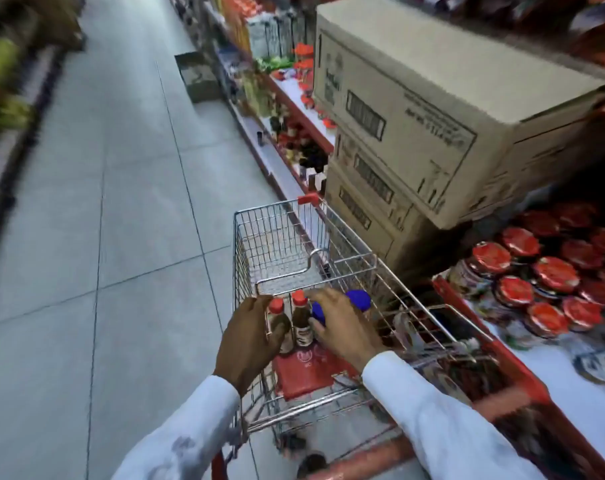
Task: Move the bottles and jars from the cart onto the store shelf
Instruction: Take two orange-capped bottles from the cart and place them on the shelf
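Both hands reach into the cart (342, 261), the left hand (249, 337) wrapping its fingers around a bottle (280, 323) and the right hand (342, 327) spreading its fingers over the blue lids (358, 299), probably to lift several at once to the shelf (523, 368).

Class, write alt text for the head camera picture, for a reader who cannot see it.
Two hands reach into a wire cart in a store aisle: the left hand grips a red-capped bottle, and the right hand rests on blue-capped bottles. Beside the cart, a shelf holds red-lidded jars under stacked boxes.
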Demonstrator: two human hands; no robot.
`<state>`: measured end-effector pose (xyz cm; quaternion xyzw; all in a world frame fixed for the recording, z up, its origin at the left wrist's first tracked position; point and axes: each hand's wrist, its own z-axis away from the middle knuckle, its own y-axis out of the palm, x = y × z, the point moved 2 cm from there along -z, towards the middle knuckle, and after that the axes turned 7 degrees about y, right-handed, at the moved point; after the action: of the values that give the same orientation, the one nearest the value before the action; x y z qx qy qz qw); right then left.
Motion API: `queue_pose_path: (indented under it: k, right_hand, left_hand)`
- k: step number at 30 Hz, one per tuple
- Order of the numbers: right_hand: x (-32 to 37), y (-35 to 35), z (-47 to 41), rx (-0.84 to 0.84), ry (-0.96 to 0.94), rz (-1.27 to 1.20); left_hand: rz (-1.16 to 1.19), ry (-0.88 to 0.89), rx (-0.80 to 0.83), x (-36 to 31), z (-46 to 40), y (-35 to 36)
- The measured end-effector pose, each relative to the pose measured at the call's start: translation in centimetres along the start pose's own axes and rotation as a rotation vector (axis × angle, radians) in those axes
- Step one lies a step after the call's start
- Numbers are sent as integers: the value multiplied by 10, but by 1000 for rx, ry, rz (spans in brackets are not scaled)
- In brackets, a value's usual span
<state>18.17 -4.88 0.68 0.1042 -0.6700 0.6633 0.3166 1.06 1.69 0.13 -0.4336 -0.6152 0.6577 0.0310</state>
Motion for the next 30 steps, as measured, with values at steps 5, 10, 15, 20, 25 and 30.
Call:
queue_pose_path:
  k: [5,10,15,20,25,30]
  right_hand:
    - [6,12,-24,55,60,45]
    - [6,21,-32,77,84,50]
    - [10,23,-37,51,100,62]
    - [5,23,-30,65,142,6]
    - [11,-17,-8,-57,206,-123]
    - [19,-101,36,-253,228,-199]
  left_hand:
    - [25,3,53,9,-14,15]
    - [47,-3,63,15,-20,23]
    - [84,-15,74,21,-23,27]
    - [146,3,109,16,-15,20]
    - [138,137,18,-20,-8,-21]
    - [124,240,-62,-85,-15,-79]
